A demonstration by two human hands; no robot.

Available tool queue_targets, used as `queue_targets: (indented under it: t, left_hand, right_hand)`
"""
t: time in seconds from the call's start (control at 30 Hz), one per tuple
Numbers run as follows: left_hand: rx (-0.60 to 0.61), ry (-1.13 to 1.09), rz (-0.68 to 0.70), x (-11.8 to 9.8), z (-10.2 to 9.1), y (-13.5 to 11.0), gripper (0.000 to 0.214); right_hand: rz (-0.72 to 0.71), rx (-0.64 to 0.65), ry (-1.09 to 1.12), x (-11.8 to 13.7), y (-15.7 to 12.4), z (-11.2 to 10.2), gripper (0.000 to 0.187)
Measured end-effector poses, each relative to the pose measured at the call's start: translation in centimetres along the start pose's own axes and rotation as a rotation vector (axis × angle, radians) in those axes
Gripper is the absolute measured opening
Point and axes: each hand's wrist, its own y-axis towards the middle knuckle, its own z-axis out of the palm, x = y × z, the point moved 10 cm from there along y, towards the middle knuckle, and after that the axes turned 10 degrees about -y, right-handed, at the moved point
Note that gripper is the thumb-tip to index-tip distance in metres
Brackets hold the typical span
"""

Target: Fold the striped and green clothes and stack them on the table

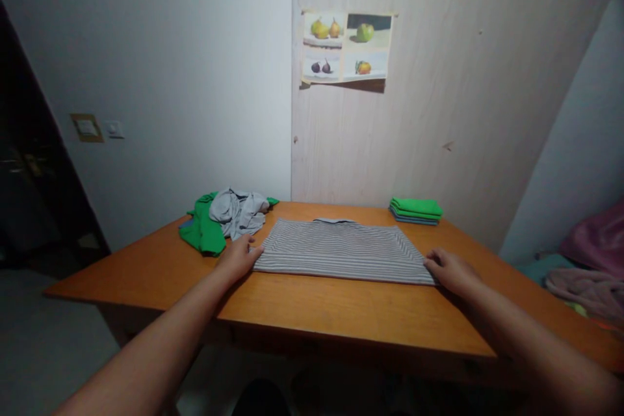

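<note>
A grey-and-white striped shirt [338, 250] lies flat and folded on the orange wooden table [312, 312]. My left hand [238, 257] rests at the shirt's near left corner with its fingers curled on the cloth edge. At the near right corner my right hand [451, 270] pinches the fabric the same way. Both arms reach forward across the table's front edge.
A loose heap of green and grey clothes [224, 218] sits at the table's back left. A neat stack of folded green and blue cloths [416, 210] lies at the back right. A fruit poster [347, 49] hangs on the wall behind. Bedding [585, 266] lies at the right.
</note>
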Motion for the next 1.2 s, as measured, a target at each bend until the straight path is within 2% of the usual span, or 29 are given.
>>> queue_targets:
  t: [0.1,0.17,0.3,0.37,0.43,0.5,0.6,0.7,0.77,0.83,0.93,1.0,1.1,1.2]
  left_hand:
    - [-0.135,0.046,0.103,-2.4,-1.8,-0.6,0.035]
    - [-0.130,0.032,0.178,-4.8,-1.5,-1.3,0.032]
    - [0.109,-0.030,0.358,-10.3,2.6,-3.5,0.035]
    - [0.265,-0.026,0.413,-12.0,5.2,-4.7,0.039]
    - [0.391,0.030,0.409,-12.0,7.4,-5.6,0.045]
    - [0.468,0.099,0.370,-11.0,8.5,-6.0,0.053]
    - [0.523,0.156,0.321,-9.5,8.5,-6.0,0.064]
    - [0.528,0.181,0.282,-9.2,7.8,-5.7,0.066]
    - [0.485,0.181,0.302,-10.5,7.5,-5.5,0.062]
    - [0.437,0.150,0.377,-12.9,7.9,-5.5,0.057]
    - [0.418,0.065,0.487,-16.6,9.9,-6.0,0.052]
    - [0.456,0.042,0.532,-18.0,11.8,-6.5,0.053]
    - [0.514,0.070,0.509,-18.2,14.2,-6.8,0.055]
    - [0.524,0.096,0.486,-17.7,14.6,-6.8,0.058]
  right_hand:
    - [-0.002,-0.057,-0.030,1.4,-0.4,-1.5,0.033]
    - [-0.039,-0.052,0.007,3.7,-0.9,-1.9,0.037]
    - [-0.212,0.031,0.105,11.1,-2.6,-1.1,0.047]
    - [-0.304,0.064,0.090,14.6,-3.8,-0.2,0.057]
    - [-0.386,0.151,0.054,16.9,-5.1,1.5,0.068]
    - [-0.416,0.233,0.013,17.3,-6.1,3.1,0.076]
    - [-0.396,0.284,-0.026,15.8,-6.6,4.0,0.082]
    - [-0.327,0.306,-0.051,14.2,-6.1,3.6,0.085]
    - [-0.291,0.299,-0.063,14.6,-5.4,3.0,0.085]
    - [-0.315,0.256,-0.046,16.7,-4.8,2.3,0.083]
    - [-0.433,0.201,0.031,21.6,-4.8,1.8,0.078]
    - [-0.484,0.242,0.043,24.0,-5.2,2.7,0.078]
    - [-0.506,0.319,0.018,25.5,-6.0,4.6,0.081]
    - [-0.510,0.345,0.013,25.5,-6.2,5.3,0.081]
